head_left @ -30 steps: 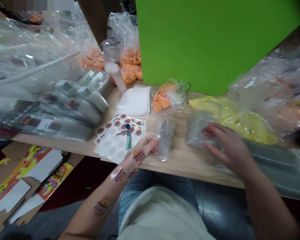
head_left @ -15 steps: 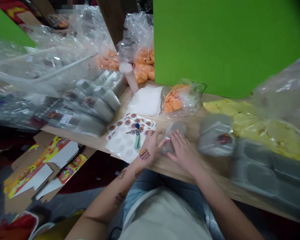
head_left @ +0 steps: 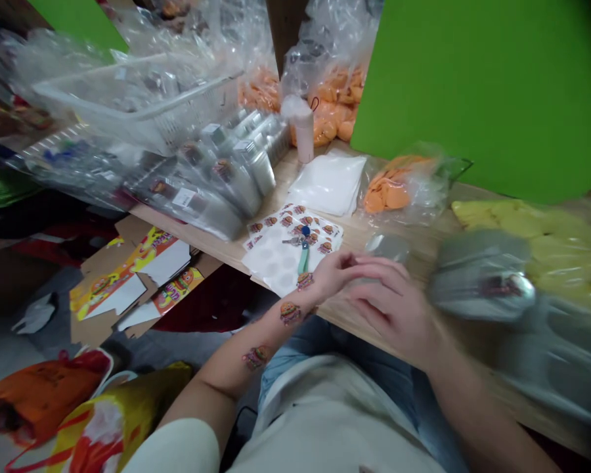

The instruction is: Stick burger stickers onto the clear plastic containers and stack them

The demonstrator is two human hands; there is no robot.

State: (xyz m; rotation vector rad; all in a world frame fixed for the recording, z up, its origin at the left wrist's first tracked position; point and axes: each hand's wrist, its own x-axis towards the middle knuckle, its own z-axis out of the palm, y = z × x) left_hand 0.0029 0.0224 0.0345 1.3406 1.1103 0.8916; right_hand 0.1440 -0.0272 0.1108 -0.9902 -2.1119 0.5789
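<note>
From the head camera I had the person's left hand [head_left: 331, 276] and right hand [head_left: 391, 305] together over the front edge of the desk [head_left: 426, 253], the right fingers lying across the left fingertips. Whether they were clamped on anything I could not tell. A clear round plastic container [head_left: 387, 248] stood just beyond them, apparently untouched. Further right, a clear plastic tub with a burger sticker [head_left: 482, 282] was too blurred to read, and it lay against a bag of yellow discs [head_left: 536, 226]. Toward the back edge sat a small bag of orange discs [head_left: 394, 190]. Beside the left hand lay a burger sticker sheet [head_left: 293, 246], carrying a keyring [head_left: 303, 249] — keys and a teal fob.
</note>
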